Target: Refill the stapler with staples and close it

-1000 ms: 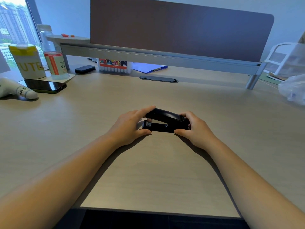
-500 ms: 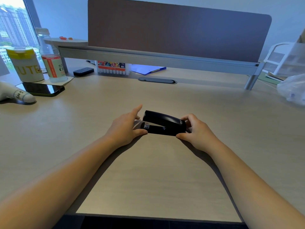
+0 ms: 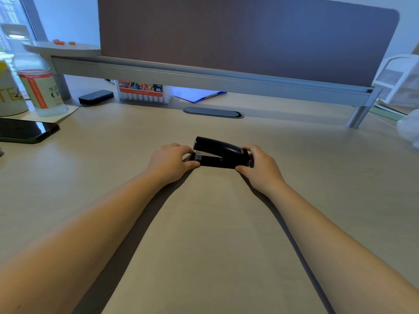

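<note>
A black stapler lies on the light wooden desk in the middle of the view, its top arm down over the base with a small gap at the metal front end. My left hand grips that front end with thumb and fingers. At the rear hinge end my right hand has its fingers wrapped around the body. No loose staples are visible.
A phone, a water bottle and a yellow-lettered cup stand at the far left. A marker box, a black case and a blue folder lie under the grey partition. A white rack is at the right.
My left fingers came down from the stapler's top to pinch its front end. The view moved closer and shifted right. My right hand kept its grip on the rear.
</note>
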### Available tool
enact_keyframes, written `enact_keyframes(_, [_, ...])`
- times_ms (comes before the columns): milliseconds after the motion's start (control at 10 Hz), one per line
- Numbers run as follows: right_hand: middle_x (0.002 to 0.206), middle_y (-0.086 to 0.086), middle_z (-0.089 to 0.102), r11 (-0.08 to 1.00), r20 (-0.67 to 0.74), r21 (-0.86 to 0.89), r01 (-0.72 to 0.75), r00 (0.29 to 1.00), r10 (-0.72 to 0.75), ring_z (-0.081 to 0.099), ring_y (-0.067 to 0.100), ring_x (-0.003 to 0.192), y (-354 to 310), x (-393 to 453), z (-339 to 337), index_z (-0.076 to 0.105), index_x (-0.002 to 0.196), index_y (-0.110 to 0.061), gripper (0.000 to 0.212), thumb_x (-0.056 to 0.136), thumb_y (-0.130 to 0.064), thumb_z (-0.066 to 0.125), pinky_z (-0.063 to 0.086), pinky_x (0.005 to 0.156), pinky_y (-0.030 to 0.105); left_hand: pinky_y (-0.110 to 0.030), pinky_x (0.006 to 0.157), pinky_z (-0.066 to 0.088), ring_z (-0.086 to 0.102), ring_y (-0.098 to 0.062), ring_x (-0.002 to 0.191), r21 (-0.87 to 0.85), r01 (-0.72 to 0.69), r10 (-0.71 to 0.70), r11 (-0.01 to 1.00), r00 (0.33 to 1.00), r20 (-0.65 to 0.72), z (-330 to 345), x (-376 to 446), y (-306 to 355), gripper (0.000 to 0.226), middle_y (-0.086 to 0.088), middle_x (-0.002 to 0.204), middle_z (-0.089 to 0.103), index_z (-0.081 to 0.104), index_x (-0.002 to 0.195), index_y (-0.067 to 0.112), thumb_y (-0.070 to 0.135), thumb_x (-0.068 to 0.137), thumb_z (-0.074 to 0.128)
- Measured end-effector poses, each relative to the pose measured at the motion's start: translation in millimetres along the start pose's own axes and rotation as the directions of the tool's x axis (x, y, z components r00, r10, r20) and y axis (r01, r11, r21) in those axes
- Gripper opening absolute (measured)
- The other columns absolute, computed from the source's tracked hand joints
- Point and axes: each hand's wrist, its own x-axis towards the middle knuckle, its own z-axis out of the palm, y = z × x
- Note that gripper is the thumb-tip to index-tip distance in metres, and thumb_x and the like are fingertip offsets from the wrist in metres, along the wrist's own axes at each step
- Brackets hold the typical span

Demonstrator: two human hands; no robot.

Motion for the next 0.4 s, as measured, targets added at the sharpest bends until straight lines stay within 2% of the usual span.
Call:
enact_keyframes(200, [0.127, 0.018, 0.054, 0.999, -0.042, -0.029, -0.036, 0.999, 0.034, 0.051, 0.036, 0.113, 14.2, 64.0, 15.0, 0.036, 0.128, -0.010, 0.050, 0.084, -0.016, 0.057, 0.042, 0.092, 0.042, -0.044, 0.100, 0.039, 0.046, -0.031, 0.117, -0.051, 0.005, -0.005, 0.999, 1.000, 0.011, 12.7, 64.2, -1.0, 0.043, -0.016, 0.128, 0.053, 0.049, 0.123, 0.016, 0.035, 0.085, 0.050])
enact_keyframes(400, [0.125, 0.021, 0.054, 0.997, -0.080, -0.051, -0.054, 0.996, 0.050, 0.051, 0.039, 0.111, 21.9, 100.2, 22.3, 0.036, 0.125, -0.009, 0.048, 0.083, -0.018, 0.057, 0.043, 0.090, 0.044, -0.044, 0.096, 0.041, 0.048, -0.034, 0.114, -0.038, 0.003, -0.004, 0.999, 1.000, -0.027, 19.1, 102.6, -2.0, 0.043, -0.018, 0.126, 0.053, 0.049, 0.123, 0.015, 0.035, 0.085, 0.049])
